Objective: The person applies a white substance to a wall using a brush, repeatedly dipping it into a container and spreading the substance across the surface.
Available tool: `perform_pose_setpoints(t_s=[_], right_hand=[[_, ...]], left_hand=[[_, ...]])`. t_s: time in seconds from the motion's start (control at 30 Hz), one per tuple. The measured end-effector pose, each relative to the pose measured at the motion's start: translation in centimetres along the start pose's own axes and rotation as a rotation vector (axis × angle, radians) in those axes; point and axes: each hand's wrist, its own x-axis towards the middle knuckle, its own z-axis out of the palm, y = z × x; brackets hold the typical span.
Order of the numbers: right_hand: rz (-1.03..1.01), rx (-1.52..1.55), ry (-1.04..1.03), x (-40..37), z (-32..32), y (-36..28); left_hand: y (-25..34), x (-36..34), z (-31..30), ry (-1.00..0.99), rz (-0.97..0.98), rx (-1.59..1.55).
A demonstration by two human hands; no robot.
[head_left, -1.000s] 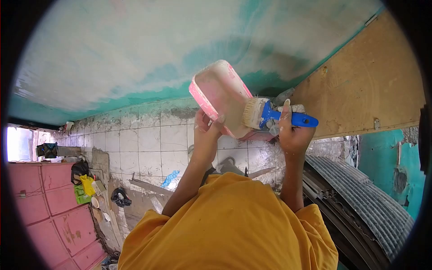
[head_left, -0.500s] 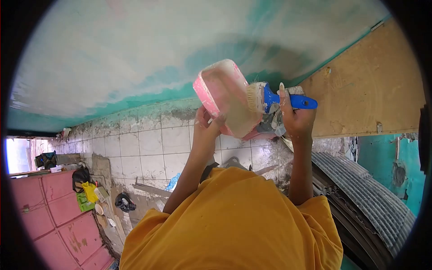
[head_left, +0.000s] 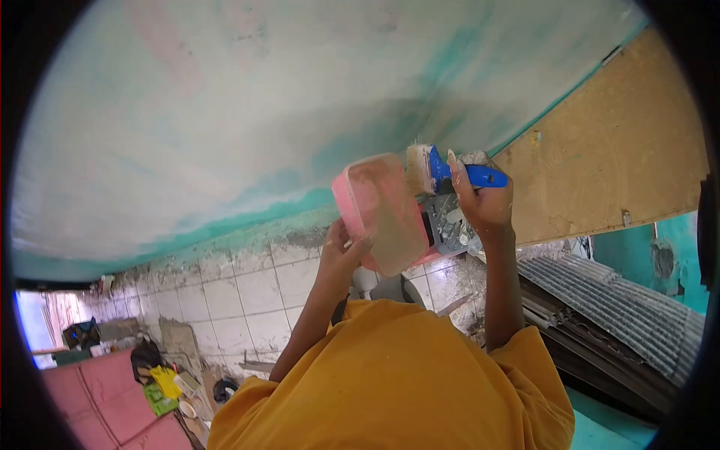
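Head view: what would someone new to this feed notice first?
Probably the pink tub, tilted in the left hand at the centre, with a pale mix inside. Just right of it, the right hand grips the bright blue handle of a wide brush. Behind them spreads the wall, patchy white over green, and the yellow shirt fills the bottom of the view.
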Motion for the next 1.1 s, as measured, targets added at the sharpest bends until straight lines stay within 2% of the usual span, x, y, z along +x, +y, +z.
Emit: perform_pose_setpoints(t_s=[0.13, 0.2, 0.23, 0.27, 0.3, 0.33, 0.4, 0.63, 0.77, 0.87, 0.93, 0.97, 1.03, 1.1], right_hand=[[0.109, 0.005, 0.051, 0.2, 0.7, 3.4], [0.226, 0.129, 0.260, -0.2, 1.9, 7.7], [0.235, 0.139, 0.269, -0.7, 2.6, 9.6], [0.389, 0.217, 0.328, -1.2, 3.6, 11.4], [0.541, 0.296, 0.386, -1.7, 4.7, 13.3], [0.550, 0.304, 0.400, -2.4, 6.3, 15.5], [0.612, 0.563, 0.475, -4.3, 9.7, 19.9], [0.844, 0.860, 0.611, -4.8, 19.7, 25.3], [0.881, 0.833, 0.689, -1.8, 23.3, 26.0], [0.897, 0.738, 0.649, 0.4, 23.5, 25.0], [0.714, 0.892, 0.823, 1.7, 21.1, 21.6], [0.719, 0.886, 0.842, 2.0, 19.5, 20.0], [0.577, 1.035, 0.901, 2.4, 16.6, 17.6], [0.577, 1.106, 0.982, 2.1, 16.0, 17.6]], left_hand=[[0.5, 1.6, 0.5, 0.039, -0.087, -0.054], [0.3, 2.7, 0.5, 0.040, -0.161, -0.129], [0.2, 3.0, 0.7, 0.041, -0.163, -0.113], [0.2, 3.2, 0.8, 0.057, -0.137, -0.091], [0.3, 3.5, 1.0, 0.070, -0.110, -0.070], [0.7, 3.6, 1.3, 0.065, -0.112, -0.053], [1.2, 3.7, 1.7, 0.083, -0.072, -0.037], [2.2, 4.5, 0.0, 0.068, -0.122, 0.016], [3.7, 4.9, -2.0, 0.024, -0.138, 0.065], [5.1, 5.5, -4.1, 0.016, -0.181, 0.095], [5.5, 6.2, -6.4, -0.009, -0.184, 0.113], [5.6, 6.5, -7.3, -0.020, -0.184, 0.113], [6.2, 6.8, -8.0, -0.037, -0.176, 0.128], [6.6, 7.3, -9.1, -0.053, -0.162, 0.154]])
